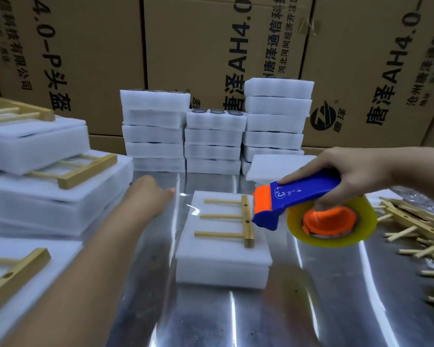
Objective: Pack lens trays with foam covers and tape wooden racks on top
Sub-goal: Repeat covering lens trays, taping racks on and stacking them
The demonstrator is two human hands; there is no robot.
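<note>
Left hand (148,196) hovered with fingers (167,192) straight, holding nothing, just left of the foam-covered tray (218,256) mid-bench (323,296). On the tray, the wooden rack (247,221) lay with its crossbar running near-to-far. Right hand (348,171), nearer, gripped the tape dispenser (298,196), blade beside the crossbar's far end.

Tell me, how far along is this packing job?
Done, it seems: the stacked packs at left already carry wooden racks. In hand: the centre foam pack has a rack lying on it, and the right hand holds the tape dispenser by its end; the left hand reaches open beside it. Left: three stacks of foam lens trays at the back and a pile of loose racks at right.
</note>
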